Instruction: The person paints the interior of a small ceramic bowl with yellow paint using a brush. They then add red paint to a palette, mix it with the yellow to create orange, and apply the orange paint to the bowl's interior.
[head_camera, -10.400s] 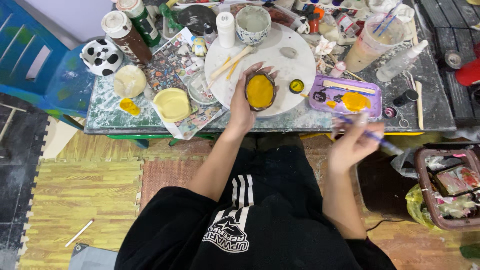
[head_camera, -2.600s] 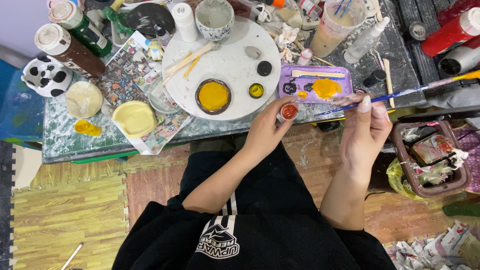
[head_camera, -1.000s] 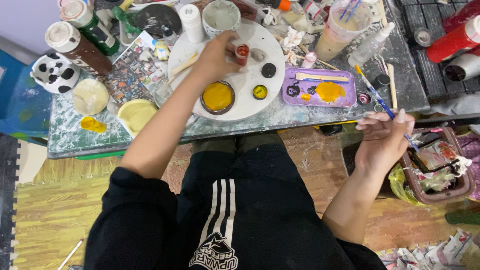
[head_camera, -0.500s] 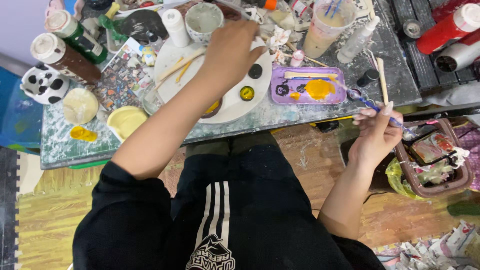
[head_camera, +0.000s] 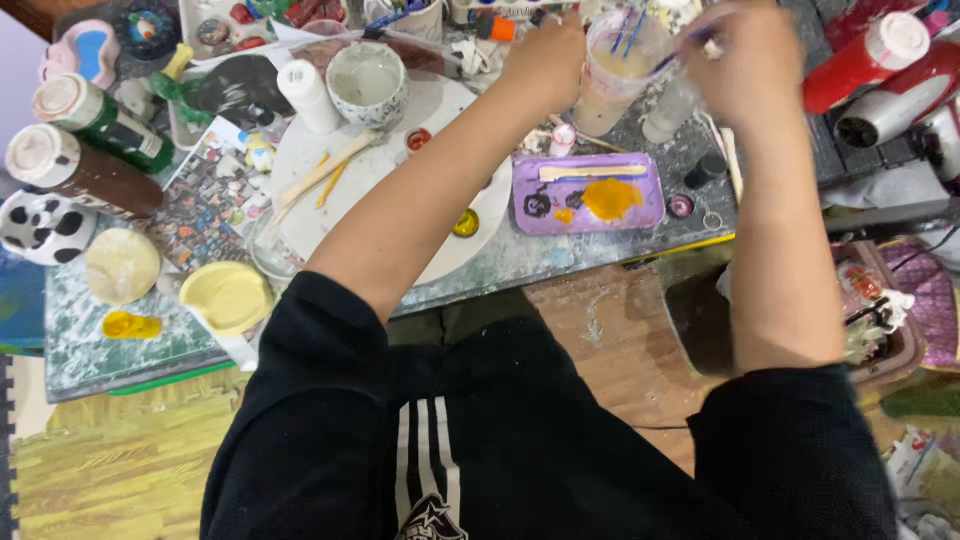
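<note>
We look down on a marbled green tabletop (head_camera: 90, 340) crowded with paint supplies, a person in a black top leaning over it with both arms stretched to its far side. A round white plate (head_camera: 300, 160) fills the middle, carrying flat wooden sticks (head_camera: 325, 175), a small red paint pot (head_camera: 418, 139) and a small yellow paint pot (head_camera: 465, 222), with a white speckled cup (head_camera: 367, 85) at its far rim. To the right lies a purple palette tray (head_camera: 640, 205) smeared with orange paint (a wooden stick rests along its far edge).

Behind the tray stands a tall clear plastic cup (head_camera: 612, 95) of cloudy water with brushes in it. The left hand (head_camera: 545, 60) sits just beside this cup, fingers curled; we cannot tell whether it grips the cup or only touches it. The right hand (head_camera: 755, 60), blurred, is closed around a thin brush (head_camera: 690, 40) whose tip reaches toward the cup's mouth.

At the left edge sit a pale yellow lid (head_camera: 228, 296), a cream disc (head_camera: 122, 265) and a panda-patterned mug (head_camera: 40, 225).
</note>
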